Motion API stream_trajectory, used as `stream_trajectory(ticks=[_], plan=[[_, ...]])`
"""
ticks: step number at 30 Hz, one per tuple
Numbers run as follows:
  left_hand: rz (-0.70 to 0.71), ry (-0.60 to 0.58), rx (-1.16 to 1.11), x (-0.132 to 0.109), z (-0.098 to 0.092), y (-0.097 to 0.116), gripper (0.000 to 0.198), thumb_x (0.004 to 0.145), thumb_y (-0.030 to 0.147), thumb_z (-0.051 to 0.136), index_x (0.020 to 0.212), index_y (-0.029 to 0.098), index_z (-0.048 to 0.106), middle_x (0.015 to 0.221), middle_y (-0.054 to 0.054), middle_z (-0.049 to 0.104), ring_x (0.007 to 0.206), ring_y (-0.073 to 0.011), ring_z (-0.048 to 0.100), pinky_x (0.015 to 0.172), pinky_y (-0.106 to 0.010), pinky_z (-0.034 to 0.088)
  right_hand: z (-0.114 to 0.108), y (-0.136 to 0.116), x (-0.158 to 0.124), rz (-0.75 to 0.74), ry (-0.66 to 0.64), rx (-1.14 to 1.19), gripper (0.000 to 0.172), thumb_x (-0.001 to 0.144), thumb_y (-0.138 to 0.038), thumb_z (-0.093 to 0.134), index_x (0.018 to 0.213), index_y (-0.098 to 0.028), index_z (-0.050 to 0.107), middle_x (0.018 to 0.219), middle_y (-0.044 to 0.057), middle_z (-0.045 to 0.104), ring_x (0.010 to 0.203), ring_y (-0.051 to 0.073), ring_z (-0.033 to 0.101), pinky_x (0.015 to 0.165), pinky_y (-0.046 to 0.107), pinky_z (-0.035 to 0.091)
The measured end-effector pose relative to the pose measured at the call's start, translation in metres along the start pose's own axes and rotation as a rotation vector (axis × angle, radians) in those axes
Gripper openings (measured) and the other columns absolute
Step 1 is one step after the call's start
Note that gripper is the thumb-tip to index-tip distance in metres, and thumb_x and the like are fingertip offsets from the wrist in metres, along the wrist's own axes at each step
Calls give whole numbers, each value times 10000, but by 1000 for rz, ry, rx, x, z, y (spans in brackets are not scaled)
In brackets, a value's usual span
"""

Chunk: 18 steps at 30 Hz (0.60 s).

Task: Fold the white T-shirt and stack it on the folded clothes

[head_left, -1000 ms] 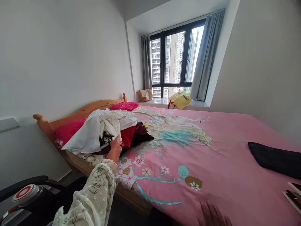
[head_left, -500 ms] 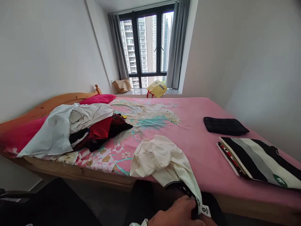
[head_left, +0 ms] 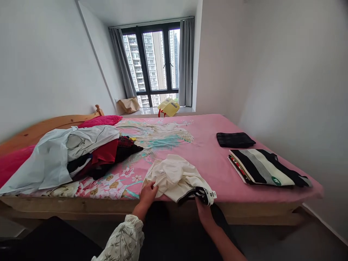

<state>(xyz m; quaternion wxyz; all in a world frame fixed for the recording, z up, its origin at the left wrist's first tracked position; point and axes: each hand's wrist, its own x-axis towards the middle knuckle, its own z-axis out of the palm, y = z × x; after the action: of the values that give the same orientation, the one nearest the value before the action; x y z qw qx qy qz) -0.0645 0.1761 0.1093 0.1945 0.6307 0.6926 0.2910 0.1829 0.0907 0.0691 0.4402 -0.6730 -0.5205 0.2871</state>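
We hold the cream garment (head_left: pixel 176 177) at the near edge of the bed (head_left: pixel 233 174). Our left hand (head_left: pixel 148 194) has its grip closed on the garment's left side. Our right hand (head_left: pixel 203 212) pinches the dark trimmed hem with the label. A pile of clothes (head_left: pixel 81 152) lies to the left, folded clothes (head_left: pixel 261 166) to the right.

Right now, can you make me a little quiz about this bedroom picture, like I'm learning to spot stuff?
1. True or false: both hands grip the cream garment.
2. What lies farther from the person, the black folded cloth or the striped folded stack?
3. Fill in: the unfolded clothes pile sits near the ____ pillows.

Key:
1. True: left hand, right hand.
2. The black folded cloth.
3. Pink.
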Motion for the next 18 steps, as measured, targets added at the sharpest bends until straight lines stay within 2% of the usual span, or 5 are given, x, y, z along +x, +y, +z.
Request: stream_trajectory(ticks=[5, 10, 14, 16, 18], plan=[[260, -30, -174, -71, -11, 22, 172, 772, 253, 491, 854, 204, 635, 1010, -56, 647, 982, -191, 587, 892, -317, 452, -20, 13, -45, 327, -123, 461, 543, 738, -680, 477, 686, -159, 621, 604, 35, 604, 490, 128, 532, 438, 224, 396], [581, -305, -267, -177, 12, 54, 310, 804, 122, 421, 910, 255, 680, 1018, -66, 662, 970, -187, 601, 852, -309, 472, -29, -30, -83, 72, -226, 421, 469, 712, -572, 617, 952, -170, 616, 771, 19, 613, 691, 155, 561, 554, 235, 428], [693, -510, -313, -215, 49, 44, 260, 772, 213, 554, 981, 270, 698, 1037, -93, 677, 886, -206, 645, 738, -278, 526, -28, -43, -88, 72, -293, 413, 390, 669, -519, 668, 814, -159, 629, 701, 11, 616, 701, 179, 566, 678, 286, 452], [686, -458, -345, -215, 53, 31, 227, 783, 258, 567, 970, 271, 696, 999, -90, 679, 829, -189, 654, 705, -262, 535, -32, -37, -88, 191, -282, 604, 404, 744, -558, 578, 842, -167, 615, 685, 11, 617, 660, 175, 565, 628, 282, 454], [615, -233, -332, -206, 43, 18, 220, 835, 270, 504, 974, 263, 675, 1027, -97, 657, 920, -200, 635, 807, -307, 524, -41, -31, -88, 297, -238, 804, 439, 767, -565, 558, 991, -190, 597, 784, 24, 655, 701, 188, 592, 629, 289, 473]])
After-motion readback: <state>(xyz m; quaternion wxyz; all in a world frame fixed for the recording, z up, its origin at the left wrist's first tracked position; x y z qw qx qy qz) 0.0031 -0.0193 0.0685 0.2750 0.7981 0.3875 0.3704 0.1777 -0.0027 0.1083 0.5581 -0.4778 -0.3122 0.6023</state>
